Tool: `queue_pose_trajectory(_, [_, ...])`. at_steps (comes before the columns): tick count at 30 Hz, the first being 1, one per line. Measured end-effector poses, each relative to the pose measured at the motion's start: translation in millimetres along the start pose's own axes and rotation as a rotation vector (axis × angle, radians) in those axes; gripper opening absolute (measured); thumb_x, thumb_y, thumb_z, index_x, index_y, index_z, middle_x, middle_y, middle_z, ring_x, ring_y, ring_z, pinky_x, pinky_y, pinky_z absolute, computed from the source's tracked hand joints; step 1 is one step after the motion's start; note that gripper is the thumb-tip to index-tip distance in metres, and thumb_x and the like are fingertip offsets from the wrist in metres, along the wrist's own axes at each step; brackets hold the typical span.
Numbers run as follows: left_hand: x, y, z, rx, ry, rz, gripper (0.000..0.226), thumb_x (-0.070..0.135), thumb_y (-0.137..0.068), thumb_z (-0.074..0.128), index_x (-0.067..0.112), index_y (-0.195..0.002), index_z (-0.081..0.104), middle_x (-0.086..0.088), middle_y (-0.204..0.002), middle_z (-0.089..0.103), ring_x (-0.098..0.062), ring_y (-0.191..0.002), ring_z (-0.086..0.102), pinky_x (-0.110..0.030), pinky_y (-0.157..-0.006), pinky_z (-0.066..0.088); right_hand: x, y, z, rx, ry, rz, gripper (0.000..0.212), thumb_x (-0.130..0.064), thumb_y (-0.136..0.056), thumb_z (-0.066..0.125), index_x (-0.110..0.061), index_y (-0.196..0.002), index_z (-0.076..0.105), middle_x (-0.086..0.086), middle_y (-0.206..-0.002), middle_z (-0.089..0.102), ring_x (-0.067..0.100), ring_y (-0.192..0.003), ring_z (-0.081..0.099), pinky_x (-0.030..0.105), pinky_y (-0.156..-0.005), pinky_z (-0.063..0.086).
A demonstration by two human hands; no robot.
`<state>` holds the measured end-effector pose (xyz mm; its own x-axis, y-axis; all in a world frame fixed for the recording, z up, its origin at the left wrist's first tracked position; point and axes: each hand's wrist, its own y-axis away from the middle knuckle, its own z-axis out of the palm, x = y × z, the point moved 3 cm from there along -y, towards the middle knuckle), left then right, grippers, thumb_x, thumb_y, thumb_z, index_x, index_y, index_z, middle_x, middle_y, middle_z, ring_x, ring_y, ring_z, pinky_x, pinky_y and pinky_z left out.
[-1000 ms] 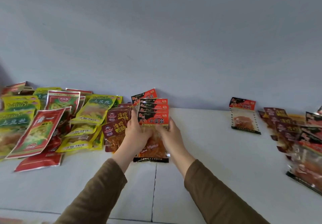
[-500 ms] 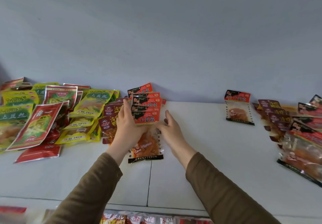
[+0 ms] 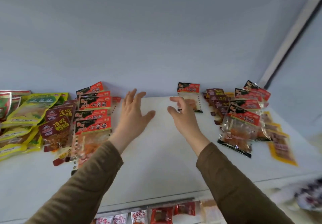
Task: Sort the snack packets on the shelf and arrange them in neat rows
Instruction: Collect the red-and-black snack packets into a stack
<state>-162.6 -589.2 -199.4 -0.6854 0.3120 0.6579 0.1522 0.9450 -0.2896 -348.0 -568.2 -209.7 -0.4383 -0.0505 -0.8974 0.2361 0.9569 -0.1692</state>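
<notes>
A stack of red-and-black snack packets (image 3: pixel 95 117) lies fanned out left of centre on the white shelf (image 3: pixel 156 154). My left hand (image 3: pixel 134 113) hovers just right of that stack, fingers spread, holding nothing. My right hand (image 3: pixel 184 117) is open too, fingers curled, reaching toward a single red-and-black packet (image 3: pixel 189 91) at the back wall; its lower part is hidden by my fingers. Dark maroon packets (image 3: pixel 57 124) lie left of the stack. Yellow-green packets (image 3: pixel 33 108) pile at the far left.
A mixed heap of red-and-black packets (image 3: pixel 242 124), maroon packets (image 3: pixel 216 98) and orange-yellow packets (image 3: pixel 282 145) covers the right end of the shelf. A lower shelf holds a row of small red and white packets (image 3: pixel 156 215). The grey back wall rises behind.
Both hands let go of the stack of red-and-black packets, which now lies on the shelf to the left. The hands and the view moved right, toward the single packet at the back.
</notes>
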Motion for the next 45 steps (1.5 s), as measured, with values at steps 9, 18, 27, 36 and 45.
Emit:
queue_pose_trajectory(9, [107,-15,121,-0.155,0.076,0.035,0.056,0.031,-0.094,0.072,0.024,-0.145,0.049,0.002,-0.151,0.047,-0.021,-0.143,0.034,-0.026,-0.110,0.027,56,-12,-147,0.038,0.370,-0.099,0.039,-0.032,-0.097,0.063,-0.025,-0.135,0.056,-0.008,-0.134,0.055,0.019,-0.128,0.041,0.034,-0.102,0.041])
queue_pose_trajectory(18, [178,-12,220,-0.374,0.197,-0.140,0.090,0.031,-0.082,0.085,0.031,-0.155,0.033,0.004,-0.144,0.052,-0.017,-0.124,0.054,-0.048,-0.106,0.050,141,-30,-282,0.085,0.598,0.056,0.074,-0.058,-0.087,0.066,-0.030,-0.150,0.036,-0.003,-0.152,0.046,0.028,-0.140,0.038,0.049,-0.112,0.036])
queue_pose_trajectory(27, [190,-18,243,-0.288,0.161,-0.249,0.093,0.039,-0.080,0.086,0.028,-0.156,0.032,0.001,-0.143,0.048,-0.023,-0.128,0.052,-0.055,-0.107,0.049,178,-37,-279,0.124,0.393,0.183,0.112,-0.081,-0.075,0.062,-0.036,-0.158,0.001,0.001,-0.155,0.041,0.030,-0.139,0.039,0.052,-0.111,0.038])
queue_pose_trajectory(36, [189,-18,252,-0.137,0.383,-0.336,0.057,0.046,-0.081,0.083,0.026,-0.125,0.053,0.003,-0.121,0.063,-0.021,-0.111,0.065,-0.046,-0.094,0.057,163,-28,-250,0.163,-0.010,-0.015,0.087,-0.046,-0.092,0.068,-0.042,-0.157,0.012,-0.036,-0.143,0.037,-0.019,-0.118,0.043,0.010,-0.094,0.038])
queue_pose_trajectory(45, [184,-11,236,0.047,0.861,-0.372,0.064,0.028,-0.086,0.083,0.018,-0.137,0.046,-0.009,-0.121,0.070,-0.027,-0.103,0.074,-0.046,-0.083,0.063,136,-24,-226,-0.065,-0.240,-0.072,0.104,-0.033,-0.089,0.075,-0.053,-0.156,-0.003,-0.062,-0.131,0.023,-0.025,-0.125,0.039,0.018,-0.103,0.041])
